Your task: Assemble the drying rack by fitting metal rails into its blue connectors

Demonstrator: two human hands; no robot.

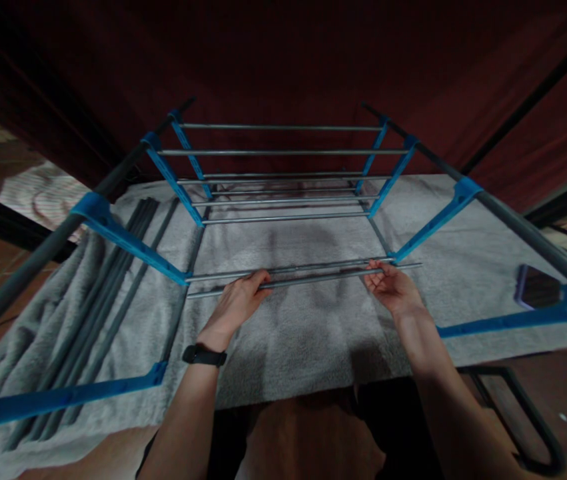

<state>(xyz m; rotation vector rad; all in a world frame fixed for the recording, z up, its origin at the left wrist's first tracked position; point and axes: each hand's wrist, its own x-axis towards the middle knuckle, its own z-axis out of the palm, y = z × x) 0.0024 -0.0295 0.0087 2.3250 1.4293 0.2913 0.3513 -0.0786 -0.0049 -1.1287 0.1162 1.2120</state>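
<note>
A rack of grey metal rods and blue plastic brackets (128, 240) stands over a grey towel (308, 333). My left hand (238, 303) and my right hand (393, 287) both grip one loose grey rod (313, 279), held level just in front of a rod fixed between the near blue brackets. The left hand's fingers curl over the rod from above, and a black band is on that wrist. My right hand pinches the rod near its right end. Further back, several rods (278, 152) span the rack.
Several spare grey rods (108, 293) lie on the towel at the left. A dark phone (536, 288) rests on the towel at the right. A dark red curtain (283, 60) hangs behind. A black metal frame (533, 427) shows at lower right.
</note>
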